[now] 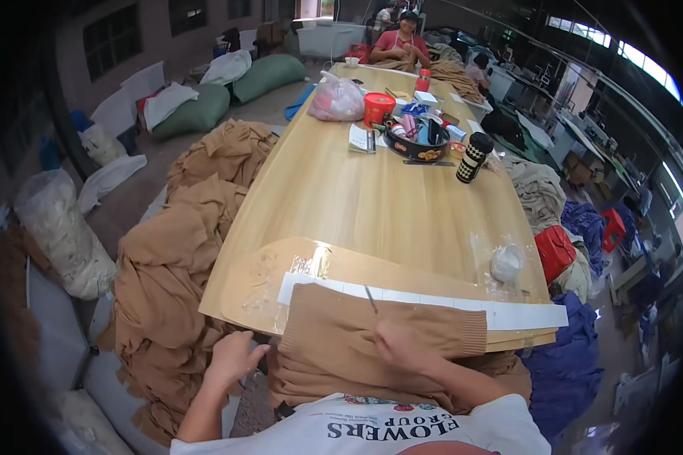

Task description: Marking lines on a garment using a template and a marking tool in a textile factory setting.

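Note:
A brown knit garment piece [341,318] with ribbed ends lies across the near end of the table, over a white paper strip [520,315] marked with lines. My right hand [400,345] is closed above the knit, gripping a thin dark pointed tool [371,299]; its exact kind is too small to make out. Off the table's near left corner, my left hand [235,359] holds nothing that I can see, its thumb held apart from the fingers. It is nearest to a big heap of brown knitwear [171,265]. More brown knit hangs between the table and my body.
On the wooden table [341,197] stand a roll of clear tape [507,263], a patterned bottle [474,158], a round tray of small items [417,149], a red tub [378,111] and a plastic bag [336,98]. Purple knitwear [565,364] is heaped at right. A person [402,49] sits at the far end.

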`<state>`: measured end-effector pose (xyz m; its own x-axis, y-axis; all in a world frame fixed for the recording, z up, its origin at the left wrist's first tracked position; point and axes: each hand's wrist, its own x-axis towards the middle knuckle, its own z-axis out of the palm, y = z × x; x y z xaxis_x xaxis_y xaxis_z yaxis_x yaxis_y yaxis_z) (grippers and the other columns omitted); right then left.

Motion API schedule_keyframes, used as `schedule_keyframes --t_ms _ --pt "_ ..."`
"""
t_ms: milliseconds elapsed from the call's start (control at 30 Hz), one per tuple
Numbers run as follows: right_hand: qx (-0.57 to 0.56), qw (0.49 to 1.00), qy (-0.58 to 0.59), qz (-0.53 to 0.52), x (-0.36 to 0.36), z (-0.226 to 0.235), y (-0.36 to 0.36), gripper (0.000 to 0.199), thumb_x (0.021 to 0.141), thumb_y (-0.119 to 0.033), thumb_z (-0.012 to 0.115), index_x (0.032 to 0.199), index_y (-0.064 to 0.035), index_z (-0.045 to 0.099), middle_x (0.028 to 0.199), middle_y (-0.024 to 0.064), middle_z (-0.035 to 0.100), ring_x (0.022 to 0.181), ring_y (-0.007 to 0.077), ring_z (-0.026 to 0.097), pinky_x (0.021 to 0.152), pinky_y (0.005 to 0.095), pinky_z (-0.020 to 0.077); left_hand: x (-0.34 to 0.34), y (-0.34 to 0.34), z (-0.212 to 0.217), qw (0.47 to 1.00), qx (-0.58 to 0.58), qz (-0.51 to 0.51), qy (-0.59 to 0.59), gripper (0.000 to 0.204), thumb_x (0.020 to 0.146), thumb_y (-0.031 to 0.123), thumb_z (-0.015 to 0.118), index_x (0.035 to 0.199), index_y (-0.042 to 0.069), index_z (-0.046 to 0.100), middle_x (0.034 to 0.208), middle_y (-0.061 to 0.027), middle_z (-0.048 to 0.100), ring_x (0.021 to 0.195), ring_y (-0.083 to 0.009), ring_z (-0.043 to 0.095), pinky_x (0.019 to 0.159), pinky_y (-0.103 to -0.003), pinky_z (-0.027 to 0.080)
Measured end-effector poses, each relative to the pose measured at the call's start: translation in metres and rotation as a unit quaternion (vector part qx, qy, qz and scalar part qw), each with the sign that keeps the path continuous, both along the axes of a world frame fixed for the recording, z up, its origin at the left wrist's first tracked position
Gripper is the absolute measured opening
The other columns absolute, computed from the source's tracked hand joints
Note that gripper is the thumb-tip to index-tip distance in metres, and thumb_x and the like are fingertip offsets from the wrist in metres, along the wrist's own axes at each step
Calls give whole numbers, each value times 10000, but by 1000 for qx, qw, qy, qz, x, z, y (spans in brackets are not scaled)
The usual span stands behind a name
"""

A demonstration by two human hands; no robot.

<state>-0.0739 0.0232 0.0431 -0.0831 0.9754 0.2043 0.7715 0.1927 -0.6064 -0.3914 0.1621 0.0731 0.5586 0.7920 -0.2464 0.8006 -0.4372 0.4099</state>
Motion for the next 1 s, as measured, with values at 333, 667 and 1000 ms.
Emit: schedule_keyframes --t_ms 333,667,1000 --pt "599 770 -88 -202 69 286 122 138 754 -11 597 827 -70 497 628 78 508 497 191 529 489 303 439 98 -37 -10 908 -127 -100 -386 376 785 172 660 1111 26 543 916 -181 625 778 -273 608 729 -326 477" --pt "404 853 -181 -277 172 173 239 171 757 -42 527 910 -63 453 839 178 546 764 394 559 636 471 437 60 -20 -31 788 -560 -67 -248 406 946 356 458 1206 48 506 1015 25 586 912 -66 516 767 -208 436" --pt "-307 892 258 210 9 117 100 270 824 -172 669 887 -52 435 819 23 560 673 56 543 540 198 464 108 7 68 871 -209 -51 -441 268 945 206 446 845 -16 558 691 8 497 645 -84 460 588 -256 403"
